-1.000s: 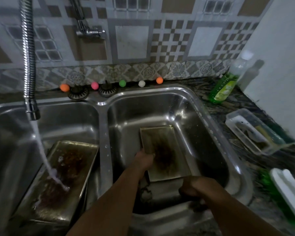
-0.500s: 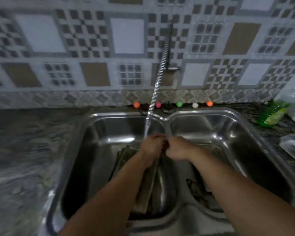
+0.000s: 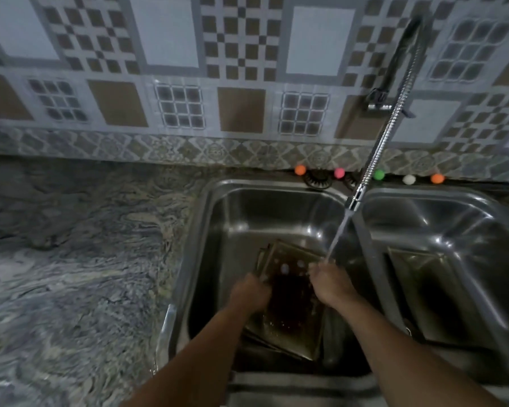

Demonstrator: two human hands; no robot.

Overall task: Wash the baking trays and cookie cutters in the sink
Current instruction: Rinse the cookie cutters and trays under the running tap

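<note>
The grey marbled stone tabletop [image 3: 71, 259] lay at the left. In the left basin of the steel double sink [image 3: 206, 230], a stained rectangular metal baking tray [image 3: 285, 301] leaned on others stacked beneath it. The left hand [image 3: 249, 292] touched its left edge; whether those fingers curled round the rim could not be told. The right hand [image 3: 331, 284] sat at its upper right corner under the stream from the flexible chrome faucet hose [image 3: 385, 136], fingers hidden. Another brown-stained tray [image 3: 417, 289] lay in the right basin. Washing seemed barely begun: dark residue remained, and no cookie cutters showed.
</note>
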